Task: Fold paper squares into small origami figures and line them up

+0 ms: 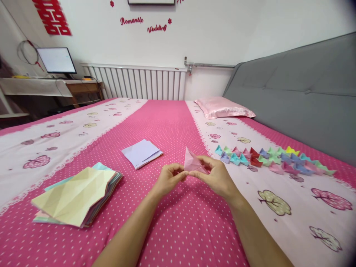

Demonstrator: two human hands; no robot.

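A folded pink paper (191,161) with a pointed tip is held up between my two hands over the bed. My left hand (171,178) pinches its lower left corner between thumb and fingers. With thumb below and fingers behind, my right hand (215,174) grips the right side. Part of the paper is hidden by the right fingers. To the right stand rows of small folded paper boats (274,158) in several colours. Left of my hands lie a stack of lilac paper sheets (141,152) and a thicker pile of creased paper (76,194), a pale yellow sheet on top.
Everything rests on a bed with a pink dotted cover (167,118). A pink pillow (224,107) lies at the far right, beside a grey headboard (303,89). Behind are a white radiator (139,82) and a desk with a monitor (57,61).
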